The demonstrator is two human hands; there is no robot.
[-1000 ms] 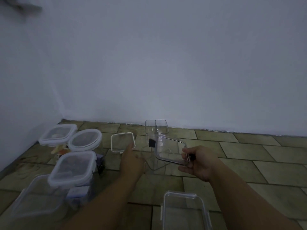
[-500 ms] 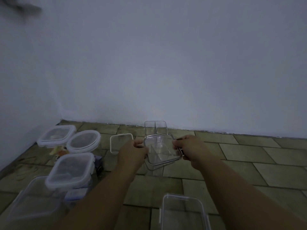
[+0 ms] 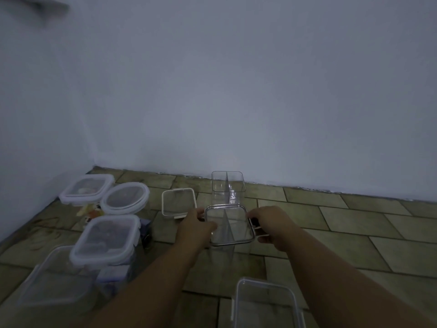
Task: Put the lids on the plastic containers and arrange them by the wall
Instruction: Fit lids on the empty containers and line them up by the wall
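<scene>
A clear square lid [image 3: 233, 229] with a dark rim lies flat on top of a tall clear divided container [image 3: 230, 249] on the tiled floor. My left hand [image 3: 196, 227] grips the lid's left edge. My right hand [image 3: 272, 223] grips its right edge at a dark clasp. A second divided clear container [image 3: 227, 187], without a lid, stands just behind, close to the wall. A loose square lid [image 3: 178, 202] with a white rim lies on the floor to its left.
Lidded containers stand at the left: a square one [image 3: 86, 189], a round one [image 3: 125, 197] and a square one [image 3: 106, 239] nearer me. A large clear tub [image 3: 54, 285] sits at the bottom left, a rectangular clear container [image 3: 267, 304] at the bottom centre. White walls meet at the left corner.
The lid, held tilted in my right hand a second ago, now lies level on the container. My left hand came off the container's side onto the lid's left edge.
</scene>
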